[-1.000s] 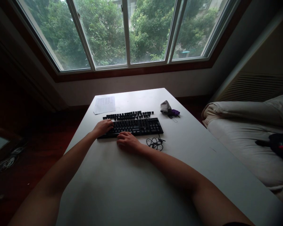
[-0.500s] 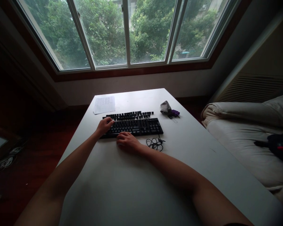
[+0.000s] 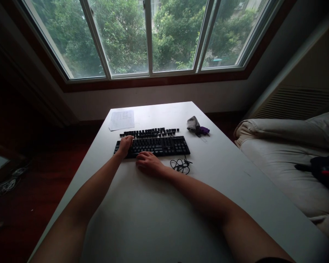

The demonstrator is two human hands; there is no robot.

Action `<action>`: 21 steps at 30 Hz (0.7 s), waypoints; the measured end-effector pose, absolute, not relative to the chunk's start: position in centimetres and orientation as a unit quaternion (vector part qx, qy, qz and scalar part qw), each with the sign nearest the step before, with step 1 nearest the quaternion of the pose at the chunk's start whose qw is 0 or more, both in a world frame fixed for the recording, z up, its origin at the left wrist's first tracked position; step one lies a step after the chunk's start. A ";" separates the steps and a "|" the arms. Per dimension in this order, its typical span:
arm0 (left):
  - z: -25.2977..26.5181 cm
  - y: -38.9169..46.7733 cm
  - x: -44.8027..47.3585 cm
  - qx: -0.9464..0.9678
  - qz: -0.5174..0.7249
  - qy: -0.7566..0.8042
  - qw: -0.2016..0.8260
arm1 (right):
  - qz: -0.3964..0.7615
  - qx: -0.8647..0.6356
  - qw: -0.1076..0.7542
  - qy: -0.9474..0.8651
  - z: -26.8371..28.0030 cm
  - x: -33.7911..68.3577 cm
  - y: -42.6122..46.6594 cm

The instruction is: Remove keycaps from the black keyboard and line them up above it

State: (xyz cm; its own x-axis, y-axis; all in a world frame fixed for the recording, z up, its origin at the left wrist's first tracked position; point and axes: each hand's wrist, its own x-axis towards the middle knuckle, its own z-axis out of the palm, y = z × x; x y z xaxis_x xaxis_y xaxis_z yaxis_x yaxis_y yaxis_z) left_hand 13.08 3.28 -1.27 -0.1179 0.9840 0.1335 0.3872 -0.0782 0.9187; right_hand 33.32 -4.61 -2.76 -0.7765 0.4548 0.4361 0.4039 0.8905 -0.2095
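A black keyboard [image 3: 164,147] lies across the white table, most of its keys in place. Behind it, loose black keycaps [image 3: 153,132] stand in uneven rows. My left hand [image 3: 124,145] is over the keyboard's left part, its fingers curled together and reaching to the keycap rows. Whatever may be between those fingertips is too small to make out. Resting on the table against the keyboard's front edge, my right hand [image 3: 148,163] has its fingers loosely stretched over the nearest keys. The keyboard's coiled cable [image 3: 181,166] lies right of that hand.
Printed paper [image 3: 122,120] lies at the table's far left corner. A grey cloth item [image 3: 193,124] and a purple one [image 3: 204,130] sit at the back right. Beyond the table [image 3: 142,215] are a window [image 3: 170,36] and, at right, a pale sofa [image 3: 274,164].
My left hand has shifted a little to the right and away from me, uncovering the keyboard's left end. The right hand stays nearly in place. The view has tilted slightly.
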 end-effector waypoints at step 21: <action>-2.5 9.6 11.8 0.733 0.234 0.639 0.015 | 0.053 -0.222 0.241 -0.944 -2.9 33.8 -4.3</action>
State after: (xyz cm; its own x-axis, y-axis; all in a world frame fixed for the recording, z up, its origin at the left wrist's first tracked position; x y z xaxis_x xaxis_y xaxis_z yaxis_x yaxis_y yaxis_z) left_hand 11.81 9.59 -2.45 0.0745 0.9430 0.3244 0.9292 -0.1837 0.3206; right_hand 33.76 -4.34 -2.93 -0.7861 0.4436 0.4305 0.3924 0.8962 -0.2069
